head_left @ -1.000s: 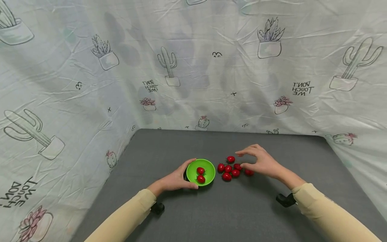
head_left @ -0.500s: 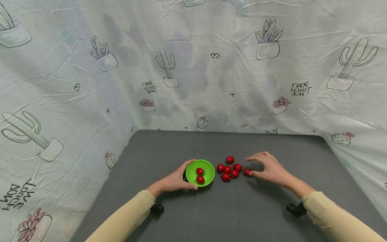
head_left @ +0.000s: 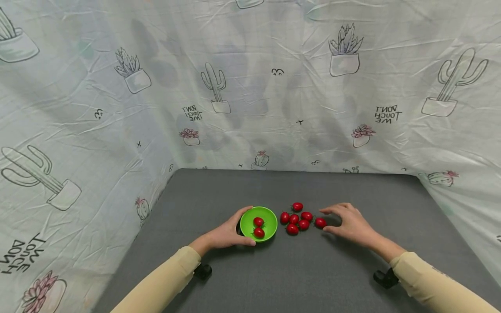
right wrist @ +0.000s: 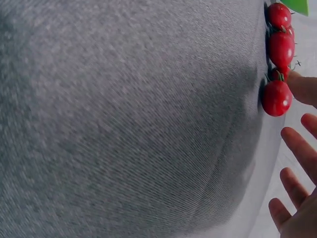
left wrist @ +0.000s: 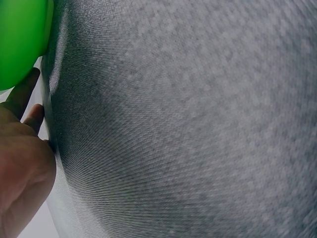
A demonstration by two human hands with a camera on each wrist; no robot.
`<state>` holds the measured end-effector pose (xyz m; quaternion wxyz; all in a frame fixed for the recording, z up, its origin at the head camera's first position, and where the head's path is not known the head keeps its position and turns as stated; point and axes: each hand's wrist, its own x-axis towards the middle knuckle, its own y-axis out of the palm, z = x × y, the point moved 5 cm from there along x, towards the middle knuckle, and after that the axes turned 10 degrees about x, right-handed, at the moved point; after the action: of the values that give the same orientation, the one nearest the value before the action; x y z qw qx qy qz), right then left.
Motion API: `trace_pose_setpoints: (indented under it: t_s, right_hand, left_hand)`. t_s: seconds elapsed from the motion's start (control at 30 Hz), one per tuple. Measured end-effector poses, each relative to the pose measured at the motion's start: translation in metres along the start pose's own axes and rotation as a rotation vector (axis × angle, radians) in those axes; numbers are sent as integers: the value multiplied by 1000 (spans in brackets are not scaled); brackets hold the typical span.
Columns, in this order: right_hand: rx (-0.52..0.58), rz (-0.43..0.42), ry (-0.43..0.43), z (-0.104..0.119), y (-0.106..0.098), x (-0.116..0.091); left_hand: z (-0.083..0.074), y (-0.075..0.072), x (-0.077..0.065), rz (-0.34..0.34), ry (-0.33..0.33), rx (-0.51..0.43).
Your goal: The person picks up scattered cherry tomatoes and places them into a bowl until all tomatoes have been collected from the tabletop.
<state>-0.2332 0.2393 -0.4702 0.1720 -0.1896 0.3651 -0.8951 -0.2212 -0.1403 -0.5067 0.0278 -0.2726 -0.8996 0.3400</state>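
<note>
My left hand [head_left: 226,232] holds the side of a small green bowl [head_left: 270,222], thumb at the near side and fingers round the far side. Two red cherry tomatoes with green stems lie inside. To the bowl's right, several more form a loose cluster [head_left: 294,219] on the table. A single cherry tomato [head_left: 320,223] sits at the cluster's right end. Just right of it is my right hand [head_left: 352,225], thumb and fingers spread apart with nothing between them. In the right wrist view, the fingers [right wrist: 299,146] are spread beside the nearest tomato [right wrist: 277,98].
A dark grey cloth-covered table [head_left: 289,274] lies under everything. White fabric [head_left: 250,87] printed with potted cacti hangs behind the table and along its sides. A black strap mount [head_left: 385,278] is on the right wrist, and a similar mount [head_left: 203,271] on the left.
My right hand has moved right and nearer to me, from over the cluster to beside the rightmost tomato, which now shows fully. My left hand and the bowl stay in place.
</note>
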Motion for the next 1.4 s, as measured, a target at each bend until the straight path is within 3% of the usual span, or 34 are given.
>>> trace_pose_setpoints:
  t_s: [0.6,1.4]
  right_hand:
    - [44,24,85,-14,9,1]
    - [44,14,86,-13,9,2]
  left_hand:
    - [-4,-1,-1,4,-6,38]
    - [-7,-1,-2,24,-23,27]
